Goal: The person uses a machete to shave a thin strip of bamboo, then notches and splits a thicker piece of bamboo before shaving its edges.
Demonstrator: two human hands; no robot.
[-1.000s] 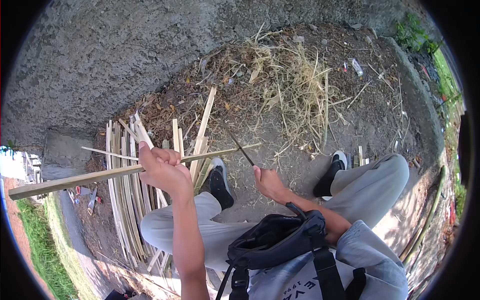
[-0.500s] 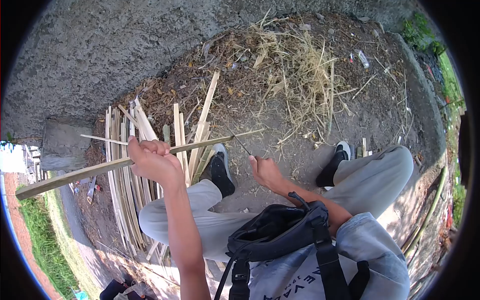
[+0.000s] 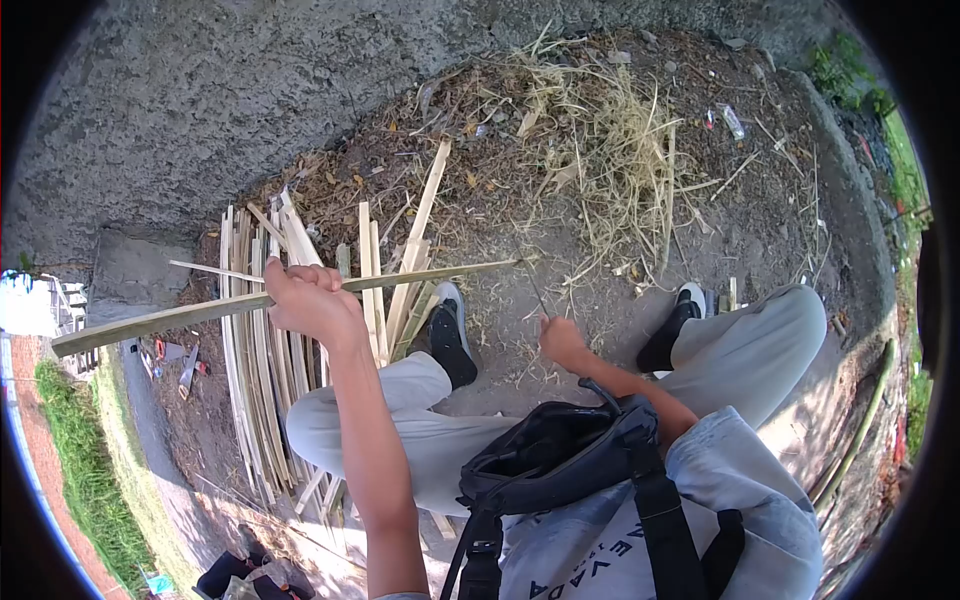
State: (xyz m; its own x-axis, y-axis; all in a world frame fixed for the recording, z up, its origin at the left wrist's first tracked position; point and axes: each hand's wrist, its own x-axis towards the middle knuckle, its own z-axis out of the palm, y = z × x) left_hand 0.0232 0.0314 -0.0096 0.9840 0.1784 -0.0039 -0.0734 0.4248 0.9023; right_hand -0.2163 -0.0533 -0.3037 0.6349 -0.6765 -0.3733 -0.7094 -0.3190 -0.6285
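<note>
My left hand [image 3: 312, 300] is closed around a long flat bamboo strip [image 3: 180, 318], which runs from the far left to a thin tip near the middle of the view. A thinner pale sliver [image 3: 218, 271] sticks out to the left by the same hand. My right hand [image 3: 563, 342] is closed on the handle end of a thin dark blade [image 3: 538, 292], whose far end meets the strip's right tip. The handle itself is hidden in my fingers.
Many cut strips [image 3: 262, 380] lie on the ground at left, beside my shoe [image 3: 452, 335]. Fibre shavings [image 3: 625, 150] are heaped ahead, below a rough wall [image 3: 230, 90]. A black bag [image 3: 555, 450] hangs at my waist. A green pole [image 3: 862, 420] lies at right.
My right hand and the blade have moved right along the strip to its tip. My left hand still holds the strip, which now lies at a slightly flatter angle.
</note>
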